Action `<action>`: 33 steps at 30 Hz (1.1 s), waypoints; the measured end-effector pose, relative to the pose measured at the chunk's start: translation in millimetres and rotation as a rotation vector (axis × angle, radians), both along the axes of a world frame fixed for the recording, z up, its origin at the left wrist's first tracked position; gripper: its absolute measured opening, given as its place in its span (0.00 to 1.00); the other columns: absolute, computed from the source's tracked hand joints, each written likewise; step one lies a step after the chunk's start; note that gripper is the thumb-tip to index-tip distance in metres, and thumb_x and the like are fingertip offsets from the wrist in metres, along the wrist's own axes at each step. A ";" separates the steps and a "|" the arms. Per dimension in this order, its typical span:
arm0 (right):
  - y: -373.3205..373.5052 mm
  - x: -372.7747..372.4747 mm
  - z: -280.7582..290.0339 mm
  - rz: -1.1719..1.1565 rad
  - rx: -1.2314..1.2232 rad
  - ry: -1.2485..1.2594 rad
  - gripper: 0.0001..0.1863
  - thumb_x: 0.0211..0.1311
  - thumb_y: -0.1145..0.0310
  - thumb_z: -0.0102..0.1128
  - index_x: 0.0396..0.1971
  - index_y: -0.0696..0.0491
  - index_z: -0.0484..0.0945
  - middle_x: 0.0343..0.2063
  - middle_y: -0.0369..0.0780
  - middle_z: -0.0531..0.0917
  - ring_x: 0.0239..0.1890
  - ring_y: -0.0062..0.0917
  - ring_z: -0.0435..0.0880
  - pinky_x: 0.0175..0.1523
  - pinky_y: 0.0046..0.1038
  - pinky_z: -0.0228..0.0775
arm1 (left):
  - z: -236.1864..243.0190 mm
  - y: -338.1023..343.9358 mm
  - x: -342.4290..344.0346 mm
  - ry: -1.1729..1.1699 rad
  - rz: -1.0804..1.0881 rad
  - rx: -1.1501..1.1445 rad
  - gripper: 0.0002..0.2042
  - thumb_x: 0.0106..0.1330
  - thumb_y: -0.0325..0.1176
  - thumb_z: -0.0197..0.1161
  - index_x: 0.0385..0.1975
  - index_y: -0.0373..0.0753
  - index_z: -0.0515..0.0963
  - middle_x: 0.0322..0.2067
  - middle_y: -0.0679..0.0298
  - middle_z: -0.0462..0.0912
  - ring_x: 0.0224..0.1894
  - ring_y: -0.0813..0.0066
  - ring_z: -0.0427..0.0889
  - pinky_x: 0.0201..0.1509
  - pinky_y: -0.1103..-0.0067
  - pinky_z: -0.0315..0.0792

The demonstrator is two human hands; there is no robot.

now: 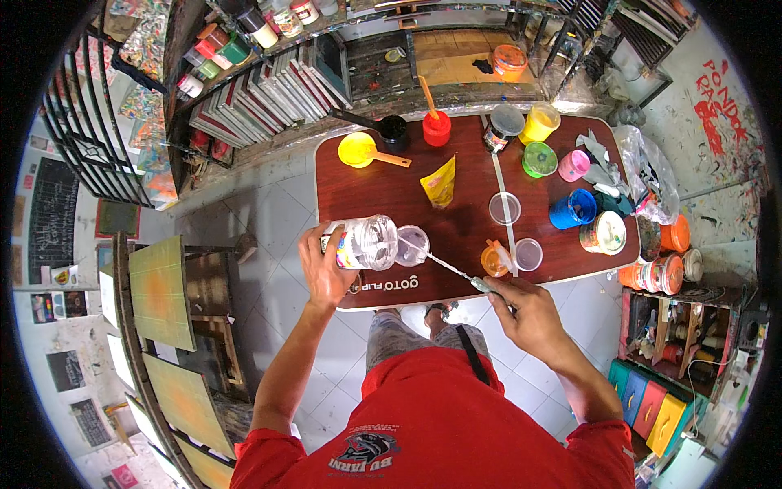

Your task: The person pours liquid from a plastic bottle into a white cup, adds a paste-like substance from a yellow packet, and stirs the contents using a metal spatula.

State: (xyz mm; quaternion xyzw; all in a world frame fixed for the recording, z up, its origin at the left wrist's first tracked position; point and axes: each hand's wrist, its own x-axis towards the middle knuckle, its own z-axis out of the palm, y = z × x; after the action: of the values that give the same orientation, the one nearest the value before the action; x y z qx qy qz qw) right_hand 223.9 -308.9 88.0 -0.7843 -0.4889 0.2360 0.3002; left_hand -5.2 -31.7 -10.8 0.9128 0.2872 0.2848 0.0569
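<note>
My left hand [323, 273] is wrapped round a clear plastic jar [371, 241] with whitish smears inside, tipped on its side above the near left of the table. Its mouth faces right, close to a small clear cup [412, 244]; whether they touch I cannot tell. In my right hand [528, 316] is the grey handle of a thin stirring tool [446, 262] coated in something whitish. The tool's far end reaches to the small cup. Near that hand are a small orange cup [492, 259] and a round clear lid [529, 253].
On the dark red table [366, 281] are a yellow cup [356, 151], a red cup [437, 129], a black cup [393, 130], a yellow pouch [440, 182], a blue tub [573, 209] and a white tub [604, 234]. Framed screens [273, 94] lean at the back left. Boards [163, 293] stand left.
</note>
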 end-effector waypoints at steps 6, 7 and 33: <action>-2.5 -3.9 1.0 0.006 0.026 -0.092 0.16 0.65 0.66 0.59 0.52 0.50 0.81 0.38 0.49 0.85 0.30 0.46 0.85 0.35 0.42 0.80 | -0.8 -3.2 -3.3 0.018 -0.008 -0.007 0.33 0.39 0.31 0.77 0.52 0.39 0.76 0.55 0.54 0.71 0.56 0.48 0.68 0.60 0.57 0.66; -1.4 -4.0 1.7 0.018 0.050 -0.115 0.16 0.65 0.66 0.59 0.52 0.50 0.80 0.37 0.50 0.85 0.29 0.46 0.85 0.34 0.42 0.80 | -0.7 -3.2 -4.8 0.030 -0.006 0.002 0.33 0.39 0.31 0.77 0.52 0.39 0.76 0.55 0.54 0.71 0.56 0.48 0.68 0.60 0.57 0.66; -20.5 -16.8 -32.0 -0.058 -0.048 -0.270 0.22 0.60 0.69 0.66 0.55 0.53 0.77 0.37 0.42 0.78 0.34 0.36 0.85 0.36 0.35 0.80 | -73.3 5.7 -46.9 -1.148 0.240 -1.362 0.25 0.57 0.23 0.68 0.55 0.32 0.71 0.47 0.58 0.80 0.48 0.66 0.81 0.54 0.70 0.76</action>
State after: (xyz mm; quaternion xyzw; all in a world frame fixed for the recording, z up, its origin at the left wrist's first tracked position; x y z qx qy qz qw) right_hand 207.1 -329.4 56.0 -0.8298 -0.4961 0.1311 0.2196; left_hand -52.2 -26.0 -84.2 0.3622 0.4147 0.4693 0.6904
